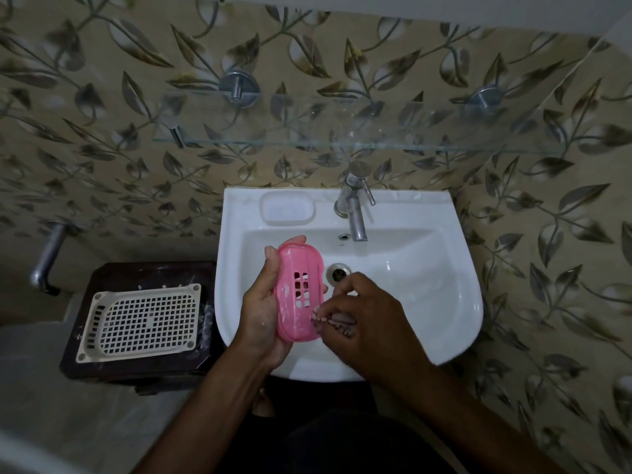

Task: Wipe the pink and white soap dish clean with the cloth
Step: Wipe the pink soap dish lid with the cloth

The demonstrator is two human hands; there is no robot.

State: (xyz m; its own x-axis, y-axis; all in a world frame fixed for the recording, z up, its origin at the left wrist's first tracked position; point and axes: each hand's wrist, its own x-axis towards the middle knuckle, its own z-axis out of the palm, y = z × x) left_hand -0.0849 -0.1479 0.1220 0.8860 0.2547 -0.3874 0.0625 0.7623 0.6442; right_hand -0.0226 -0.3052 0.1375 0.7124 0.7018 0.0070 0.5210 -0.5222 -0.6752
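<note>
In the head view, a pink soap dish [300, 291] is held upright over a white basin [403, 302], just left of the drain [338, 272]. It is gripped by the left hand [265, 306], whose fingers are curled round its far edge and whose thumb is set on the near edge. Its slotted face is turned toward the right. White smears are seen along its rim and lower end, so it is judged not yet clean.

The right hand [367, 319] is brought against the lower right edge of the dish, its fingers bent inward and pinched on a small patterned scrap, taken to be the cloth [333, 323]; most of it is hidden under the hand, so this cannot be told for certain.

The step in hand is judged to be the wiping itself, at the lower corner. For the next move, the cloth would have to be drawn along the rim and across the slots while the dish is kept steady, then turned so the other face can be reached.

A white grid tray [143, 319] is seen on a dark stand [113, 271] to the left, and a tap [354, 210] behind the basin.
</note>
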